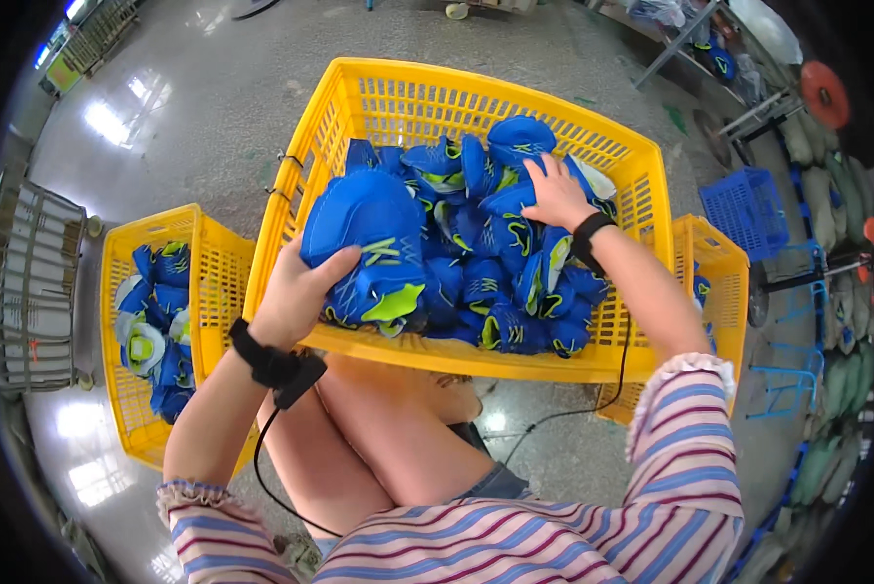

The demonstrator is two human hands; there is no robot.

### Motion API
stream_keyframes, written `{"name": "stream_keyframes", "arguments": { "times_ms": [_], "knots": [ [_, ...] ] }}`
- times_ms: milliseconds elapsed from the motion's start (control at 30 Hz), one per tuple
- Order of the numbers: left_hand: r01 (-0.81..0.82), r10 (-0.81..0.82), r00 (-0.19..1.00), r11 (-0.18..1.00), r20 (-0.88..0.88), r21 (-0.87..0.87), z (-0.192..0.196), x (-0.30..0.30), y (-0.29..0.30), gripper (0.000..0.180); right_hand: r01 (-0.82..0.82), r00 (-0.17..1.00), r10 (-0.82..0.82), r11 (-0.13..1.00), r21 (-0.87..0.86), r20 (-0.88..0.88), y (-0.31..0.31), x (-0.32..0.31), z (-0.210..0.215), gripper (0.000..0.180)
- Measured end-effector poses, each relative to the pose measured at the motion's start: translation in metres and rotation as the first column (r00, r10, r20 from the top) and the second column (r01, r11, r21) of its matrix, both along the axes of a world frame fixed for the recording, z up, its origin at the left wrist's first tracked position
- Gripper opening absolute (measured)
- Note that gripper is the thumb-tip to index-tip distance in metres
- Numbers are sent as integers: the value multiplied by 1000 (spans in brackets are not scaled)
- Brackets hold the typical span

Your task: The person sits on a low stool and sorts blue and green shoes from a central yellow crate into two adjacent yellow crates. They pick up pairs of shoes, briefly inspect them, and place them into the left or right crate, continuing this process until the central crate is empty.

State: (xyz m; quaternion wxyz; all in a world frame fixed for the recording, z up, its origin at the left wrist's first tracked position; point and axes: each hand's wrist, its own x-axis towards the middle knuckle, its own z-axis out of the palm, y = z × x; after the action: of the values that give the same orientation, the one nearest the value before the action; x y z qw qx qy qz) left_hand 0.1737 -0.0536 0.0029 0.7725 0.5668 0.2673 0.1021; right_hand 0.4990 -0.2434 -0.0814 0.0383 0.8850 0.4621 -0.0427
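Observation:
My left hand [298, 290] is closed on a blue shoe upper [364, 219] with yellow-green lacing marks and a lime collar, its thumb on top and its fingers hidden beneath. The upper is held over the left side of a yellow plastic crate [456, 358] in front of me. Many more blue shoe uppers [485, 282] fill this crate in a loose heap. At the heap's far right, my right hand [558, 200] rests with fingers spread on another blue upper [510, 201]. A dark band with a cable circles each wrist.
Another yellow crate [198, 321] with blue uppers stands to the left, and a third yellow crate [719, 253] to the right. Beyond that are a blue crate [745, 216], blue stools [787, 380] and filled sacks [836, 195]. A metal-barred cart [33, 282] stands far left.

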Motion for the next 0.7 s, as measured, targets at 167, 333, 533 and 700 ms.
{"name": "stream_keyframes", "arguments": {
  "times_ms": [167, 333, 533, 700],
  "knots": [
    [-55, 46, 997, 983, 56, 176, -11, -4, 0, 59, -72, 989, 47, 981, 180, 138, 48, 27, -49, 87],
    [45, -40, 999, 940, -21, 338, -12, -11, 10, 48, -456, 786, 470, 879, -138, 403, 85, 17, -97, 39],
    [20, -13, 1000, 925, -21, 379, -16, -8, 15, 37, -465, 874, 454, 885, 27, 171, 69, 54, -15, 31],
    [97, -127, 991, 553, -31, 827, -17, 30, -5, 59, -239, 869, 337, 927, 290, -362, 36, -17, 90, 36]
  ]
}}
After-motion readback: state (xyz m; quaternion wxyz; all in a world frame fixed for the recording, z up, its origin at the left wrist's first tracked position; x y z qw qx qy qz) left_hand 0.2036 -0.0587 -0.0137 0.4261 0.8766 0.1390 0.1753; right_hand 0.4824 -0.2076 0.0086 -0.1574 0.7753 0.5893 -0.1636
